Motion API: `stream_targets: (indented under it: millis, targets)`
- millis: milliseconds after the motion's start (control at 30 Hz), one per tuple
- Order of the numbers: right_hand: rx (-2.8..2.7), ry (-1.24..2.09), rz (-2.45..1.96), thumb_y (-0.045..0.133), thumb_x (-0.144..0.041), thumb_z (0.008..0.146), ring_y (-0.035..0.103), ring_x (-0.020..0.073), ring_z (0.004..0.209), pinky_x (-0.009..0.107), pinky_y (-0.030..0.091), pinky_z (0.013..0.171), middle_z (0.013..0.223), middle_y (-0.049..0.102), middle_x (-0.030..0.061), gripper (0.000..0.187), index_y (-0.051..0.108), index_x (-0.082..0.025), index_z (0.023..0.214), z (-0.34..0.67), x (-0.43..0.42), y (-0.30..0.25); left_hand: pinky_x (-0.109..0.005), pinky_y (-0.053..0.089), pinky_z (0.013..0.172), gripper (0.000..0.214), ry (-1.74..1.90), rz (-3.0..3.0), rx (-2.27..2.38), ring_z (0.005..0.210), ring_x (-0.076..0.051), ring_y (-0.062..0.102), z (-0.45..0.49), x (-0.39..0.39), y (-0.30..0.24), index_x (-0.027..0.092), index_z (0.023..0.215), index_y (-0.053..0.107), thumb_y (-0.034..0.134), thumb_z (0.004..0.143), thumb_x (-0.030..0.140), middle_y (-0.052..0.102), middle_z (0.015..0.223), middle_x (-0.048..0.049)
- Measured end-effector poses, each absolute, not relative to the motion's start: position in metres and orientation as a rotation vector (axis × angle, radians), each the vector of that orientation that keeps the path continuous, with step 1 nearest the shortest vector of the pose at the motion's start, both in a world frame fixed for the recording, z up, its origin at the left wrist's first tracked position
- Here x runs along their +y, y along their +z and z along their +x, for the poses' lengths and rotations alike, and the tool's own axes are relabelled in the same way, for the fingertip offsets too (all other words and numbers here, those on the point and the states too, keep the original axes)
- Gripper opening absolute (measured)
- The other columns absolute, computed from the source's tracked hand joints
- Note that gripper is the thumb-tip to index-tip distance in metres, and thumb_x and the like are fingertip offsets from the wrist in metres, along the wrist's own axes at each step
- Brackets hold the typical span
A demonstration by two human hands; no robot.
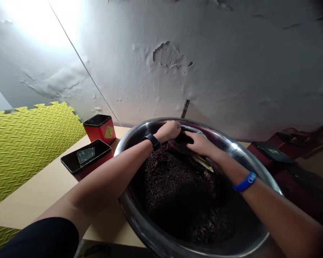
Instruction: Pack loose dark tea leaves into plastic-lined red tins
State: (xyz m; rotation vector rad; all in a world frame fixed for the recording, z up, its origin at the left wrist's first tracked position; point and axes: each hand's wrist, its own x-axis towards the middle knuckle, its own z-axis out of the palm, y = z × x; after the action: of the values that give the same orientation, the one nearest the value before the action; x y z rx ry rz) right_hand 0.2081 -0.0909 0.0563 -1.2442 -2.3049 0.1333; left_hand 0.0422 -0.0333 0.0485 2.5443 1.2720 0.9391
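Dark-red tin (176, 148): inside metal basin (234, 146), with dark shreds (164, 179). My left hand (169, 131), my right hand (200, 144): fingers curled at tin's mouth, grip unclear. Step, seemingly: working opening. Next move likely calls for steadying tin.

The one camera here rides on the person's head, looking forward and down over the forearms (123, 163) to the left hand (169, 130) and right hand (200, 144). It hangs close above the metal basin (234, 146), faces the wall (226, 71) beyond, and takes in a wide sweep, from yellow mat (32, 143) at left across the table (37, 195).
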Motion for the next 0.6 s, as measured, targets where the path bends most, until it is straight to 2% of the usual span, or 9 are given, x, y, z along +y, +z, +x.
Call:
stream_targets:
  millis: [133, 233, 300, 367, 433, 467, 533, 600]
  targets:
    - [-2.205, -0.184, -1.205, 0.044, -0.025, 0.084, 0.057, 0.0206, 0.1, 0.032, 0.04, 0.092, 0.109, 0.063, 0.0082, 0.032, 0.059, -0.016, 0.111, 0.21, -0.094, 0.052, -0.024, 0.041, 0.059, 0.027, 0.896, 2.549, 1.228, 0.061, -0.015, 0.056, 0.04, -0.033, 0.049, 0.012, 0.079, 0.064, 0.038, 0.08, 0.018, 0.065, 0.071, -0.008]
    - [-2.13, -0.244, -1.191, 0.036, -0.023, 0.088, 0.059, 0.0199, 0.095, 0.031, 0.041, 0.087, 0.102, 0.065, 0.0079, 0.032, 0.061, -0.016, 0.106, 0.21, -0.109, 0.057, -0.023, 0.042, 0.062, 0.027, 0.909, 2.486, 1.313, 0.066, -0.015, 0.058, 0.036, -0.028, 0.046, 0.013, 0.083, 0.065, 0.039, 0.08, 0.018, 0.066, 0.074, -0.0084]
    - [-2.128, -0.155, -1.179, 0.033, -0.025, 0.09, 0.06, 0.0193, 0.09, 0.03, 0.042, 0.083, 0.098, 0.065, 0.0075, 0.033, 0.059, -0.016, 0.108, 0.203, -0.122, 0.056, -0.022, 0.042, 0.066, 0.028, 0.951, 2.441, 1.389, 0.074, -0.016, 0.059, 0.033, -0.022, 0.043, 0.014, 0.085, 0.065, 0.038, 0.08, 0.019, 0.067, 0.081, -0.0091]
    - [-2.279, 0.077, -1.148, 0.03, -0.031, 0.092, 0.06, 0.0182, 0.086, 0.029, 0.044, 0.079, 0.095, 0.066, 0.0066, 0.037, 0.059, -0.017, 0.109, 0.191, -0.13, 0.045, -0.022, 0.042, 0.069, 0.029, 0.968, 2.385, 1.452, 0.077, -0.017, 0.06, 0.029, -0.016, 0.041, 0.014, 0.086, 0.065, 0.038, 0.081, 0.021, 0.067, 0.084, -0.0091]
    - [-2.543, 0.346, -1.103, 0.03, -0.042, 0.091, 0.059, 0.0197, 0.094, 0.031, 0.043, 0.083, 0.103, 0.064, 0.0074, 0.043, 0.06, -0.019, 0.112, 0.18, -0.13, 0.022, -0.023, 0.042, 0.069, 0.029, 0.975, 2.327, 1.488, 0.076, -0.017, 0.059, 0.024, -0.011, 0.039, 0.013, 0.086, 0.065, 0.038, 0.081, 0.022, 0.067, 0.083, -0.0091]
    - [-2.655, 0.439, -1.111, 0.034, -0.05, 0.088, 0.055, 0.0226, 0.103, 0.033, 0.041, 0.089, 0.112, 0.06, 0.0088, 0.047, 0.058, -0.02, 0.116, 0.176, -0.126, 0.008, -0.023, 0.042, 0.069, 0.029, 0.985, 2.305, 1.496, 0.076, -0.017, 0.059, 0.022, -0.009, 0.039, 0.013, 0.086, 0.065, 0.039, 0.081, 0.022, 0.067, 0.083, -0.0093]
    - [-2.703, 0.506, -1.295, 0.046, -0.065, 0.075, 0.034, 0.0317, 0.126, 0.042, 0.03, 0.1, 0.14, 0.036, 0.013, 0.074, 0.042, -0.02, 0.134, 0.171, -0.115, -0.022, -0.023, 0.042, 0.069, 0.029, 1.005, 2.279, 1.499, 0.077, -0.017, 0.059, 0.02, -0.007, 0.038, 0.012, 0.088, 0.065, 0.039, 0.08, 0.022, 0.067, 0.085, -0.0096]
    - [-2.607, 0.599, -1.545, 0.049, -0.072, 0.067, 0.019, 0.0346, 0.133, 0.046, 0.023, 0.104, 0.146, 0.021, 0.0176, 0.097, 0.027, -0.014, 0.141, 0.17, -0.105, -0.046, -0.023, 0.042, 0.071, 0.029, 1.005, 2.275, 1.5, 0.079, -0.018, 0.059, 0.02, -0.007, 0.037, 0.013, 0.092, 0.065, 0.04, 0.08, 0.023, 0.068, 0.088, -0.0097]
